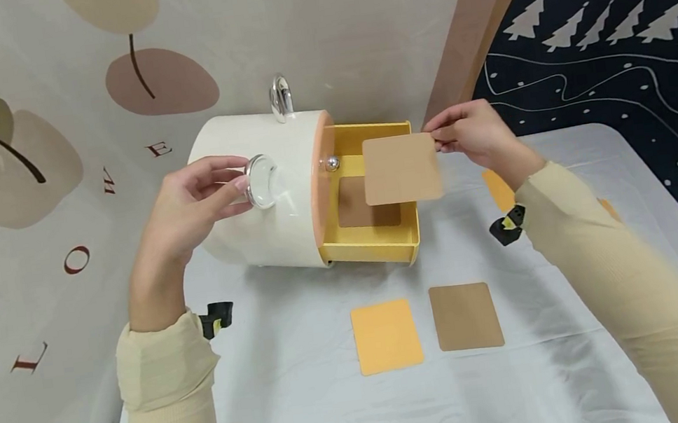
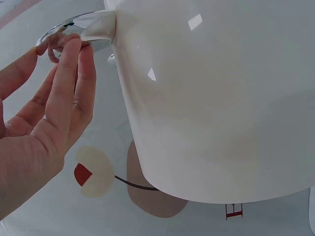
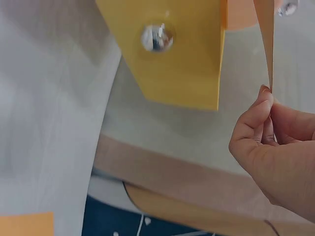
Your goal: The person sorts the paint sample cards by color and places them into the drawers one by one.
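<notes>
My left hand (image 1: 194, 197) pinches a chrome ring handle (image 1: 258, 182) on the side of a white rounded cabinet (image 1: 279, 240). In the left wrist view, the fingertips and thumb meet on that shiny handle (image 2: 98, 27). A yellow drawer (image 1: 369, 251) stands pulled out of the cabinet's peach-coloured front (image 1: 318, 200). Between thumb and fingers, my right hand (image 1: 475, 131) holds a tan square card (image 1: 401, 168) by its edge above the drawer. Inside the drawer lies a brown card (image 1: 354, 206), partly covered from view by the held one.
An orange card (image 1: 387, 336) and a brown card (image 1: 466, 316) lie on the white cloth (image 1: 311, 398) in front. Another orange card (image 1: 498, 190) lies partly behind the right forearm. A second chrome handle (image 1: 281, 97) rises on the cabinet's far side. A patterned fabric wall (image 1: 343, 34) stands behind.
</notes>
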{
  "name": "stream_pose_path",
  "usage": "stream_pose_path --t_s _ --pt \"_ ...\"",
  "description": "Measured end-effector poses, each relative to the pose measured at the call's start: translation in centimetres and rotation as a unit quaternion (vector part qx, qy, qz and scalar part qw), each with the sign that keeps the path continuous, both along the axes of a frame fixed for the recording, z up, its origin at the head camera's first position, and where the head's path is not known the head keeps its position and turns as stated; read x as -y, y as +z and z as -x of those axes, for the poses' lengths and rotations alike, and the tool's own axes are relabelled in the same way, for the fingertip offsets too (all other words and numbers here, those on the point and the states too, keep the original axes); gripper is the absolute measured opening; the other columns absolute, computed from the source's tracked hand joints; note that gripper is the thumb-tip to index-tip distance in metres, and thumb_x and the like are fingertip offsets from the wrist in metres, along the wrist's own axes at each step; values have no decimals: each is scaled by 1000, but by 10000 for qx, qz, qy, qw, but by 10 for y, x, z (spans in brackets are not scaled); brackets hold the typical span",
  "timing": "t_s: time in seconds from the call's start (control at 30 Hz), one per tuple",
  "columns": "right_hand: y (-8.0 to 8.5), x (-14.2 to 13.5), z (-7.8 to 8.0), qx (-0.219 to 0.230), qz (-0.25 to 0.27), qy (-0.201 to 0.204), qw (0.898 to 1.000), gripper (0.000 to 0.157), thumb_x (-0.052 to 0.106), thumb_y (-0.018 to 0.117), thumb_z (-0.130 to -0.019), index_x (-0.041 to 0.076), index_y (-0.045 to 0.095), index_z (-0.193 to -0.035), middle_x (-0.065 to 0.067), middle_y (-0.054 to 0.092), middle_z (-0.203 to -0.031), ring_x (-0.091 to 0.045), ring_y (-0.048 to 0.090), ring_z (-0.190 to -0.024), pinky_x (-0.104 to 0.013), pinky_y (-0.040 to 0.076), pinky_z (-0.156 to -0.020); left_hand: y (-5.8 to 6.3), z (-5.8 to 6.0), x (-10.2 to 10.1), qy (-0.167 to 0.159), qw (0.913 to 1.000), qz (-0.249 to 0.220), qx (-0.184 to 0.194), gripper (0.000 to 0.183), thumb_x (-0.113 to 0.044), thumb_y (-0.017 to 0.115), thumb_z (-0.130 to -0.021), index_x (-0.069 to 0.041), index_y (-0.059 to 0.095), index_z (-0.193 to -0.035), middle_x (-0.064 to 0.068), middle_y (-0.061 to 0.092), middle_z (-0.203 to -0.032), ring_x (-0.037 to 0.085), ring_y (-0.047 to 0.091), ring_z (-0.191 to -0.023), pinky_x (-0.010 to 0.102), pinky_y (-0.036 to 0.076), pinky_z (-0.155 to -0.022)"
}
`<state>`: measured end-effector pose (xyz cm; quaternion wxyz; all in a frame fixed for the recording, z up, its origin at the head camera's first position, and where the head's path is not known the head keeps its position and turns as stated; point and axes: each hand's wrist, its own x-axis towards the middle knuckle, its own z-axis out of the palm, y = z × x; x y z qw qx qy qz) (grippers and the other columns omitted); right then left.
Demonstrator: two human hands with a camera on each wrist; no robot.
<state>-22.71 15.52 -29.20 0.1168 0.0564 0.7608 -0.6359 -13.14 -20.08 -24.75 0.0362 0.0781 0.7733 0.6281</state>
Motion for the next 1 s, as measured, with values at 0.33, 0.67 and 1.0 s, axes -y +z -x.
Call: stream_pose_path --t_s 0.33,0.67,1.0 --pt "-14 36 7 53 -163 244 9996 17 -6 52 -92 -12 59 -106 -13 55 -94 -13 54 -65 -16 55 -62 1 -1 0 4 10000 -47 31 28 -2 63 -88 4 59 -114 7 61 -97 14 63 -80 28 58 -76" --pt "-21 42 9 23 -447 450 9980 16 -5 51 -92 -11 58 -106 -12 56 -92 -14 53 -67 -15 53 -60 1 -1 0 -10 10000 -54 16 27 -2 63 -88 4 59 -114 7 62 -97 15 63 -81 29 58 -76" --pt "-21 31 7 -62 -675 699 9952 23 0 55 -92 -9 56 -113 -12 58 -99 -17 55 -75 -22 56 -70 1 0 -1 2 10000 -7 -29 28 -2 62 -88 6 58 -115 7 62 -95 14 63 -79 28 58 -75"
